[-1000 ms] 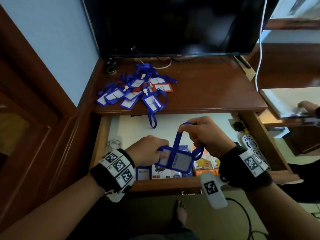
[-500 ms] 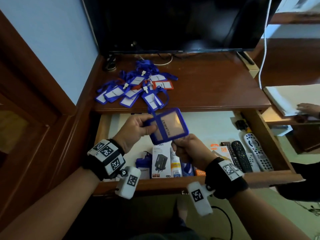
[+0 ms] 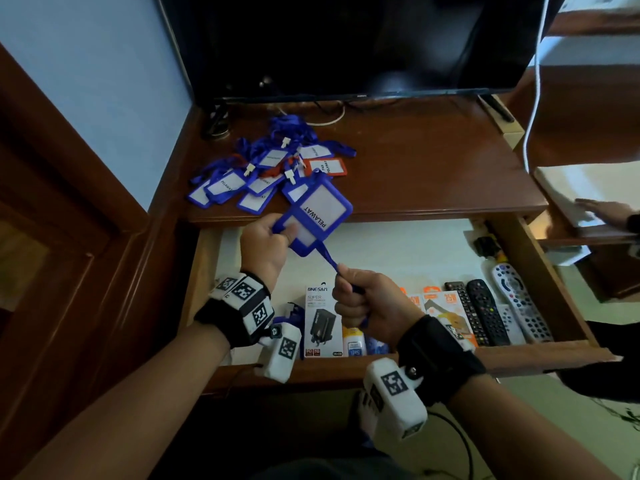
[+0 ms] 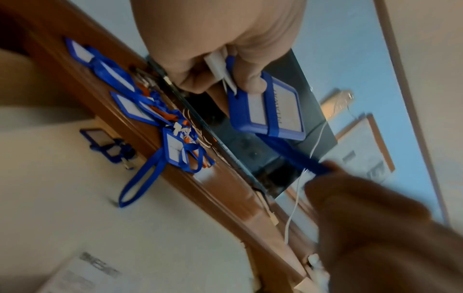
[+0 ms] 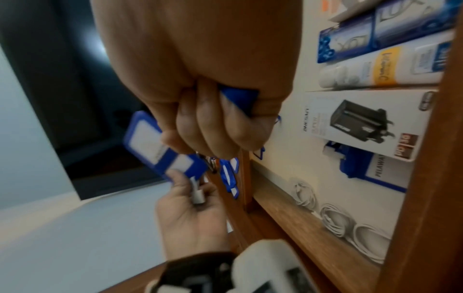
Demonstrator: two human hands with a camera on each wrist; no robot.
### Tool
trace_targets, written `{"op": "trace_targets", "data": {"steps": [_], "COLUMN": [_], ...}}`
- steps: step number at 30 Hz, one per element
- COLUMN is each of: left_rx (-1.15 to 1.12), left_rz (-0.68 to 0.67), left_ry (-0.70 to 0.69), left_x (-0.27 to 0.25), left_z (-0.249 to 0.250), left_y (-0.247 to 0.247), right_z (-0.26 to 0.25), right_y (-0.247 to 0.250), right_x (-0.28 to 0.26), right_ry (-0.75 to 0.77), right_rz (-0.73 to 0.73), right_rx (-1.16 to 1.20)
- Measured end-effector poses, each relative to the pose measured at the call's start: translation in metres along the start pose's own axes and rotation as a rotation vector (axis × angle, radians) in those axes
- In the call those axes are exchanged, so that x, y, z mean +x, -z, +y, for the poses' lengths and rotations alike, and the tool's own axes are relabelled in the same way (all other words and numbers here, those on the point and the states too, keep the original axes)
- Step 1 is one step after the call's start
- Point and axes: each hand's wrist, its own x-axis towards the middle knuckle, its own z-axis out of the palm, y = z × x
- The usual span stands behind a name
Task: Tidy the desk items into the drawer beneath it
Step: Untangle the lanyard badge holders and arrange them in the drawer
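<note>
Raised since earlier, badge holder pinched by left fingers; right fingers clench lanyard over drawer.

Roughly nine badge holders heaped on the desk, one held badge holder, three remotes.

Dark television screen standing at the back, white cable hanging down at right, pale blue wall at left
</note>
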Motion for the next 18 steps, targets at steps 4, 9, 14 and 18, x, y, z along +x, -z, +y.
{"op": "trace_targets", "data": {"steps": [4,9,14,18], "left_rx": [0.39,0.752,0.912,0.557], "left_rz": [-0.058,-0.263,-0.658,-0.919], "left_ry": [-0.16,-0.409,-0.408,-0.125], "left_x": [0.003,-0.011,-0.017,-0.012], "left_z": [-0.021,-0.032,-0.032,-0.031], "left_y": [-0.002,-0.003,0.009,0.026], "right_z": [-0.014,-0.029,-0.044,-0.052], "right_y": [-0.004,-0.004,0.0,0.009], "right_x": [0.003,0.015,0.024,0.03], "right_ry": [-0.042,0.021,0.114,0.099], "right_rz": [-0.013,0.065,0.165,0.13], "right_rx": [-0.027,-0.161,-0.638,-0.857]}}
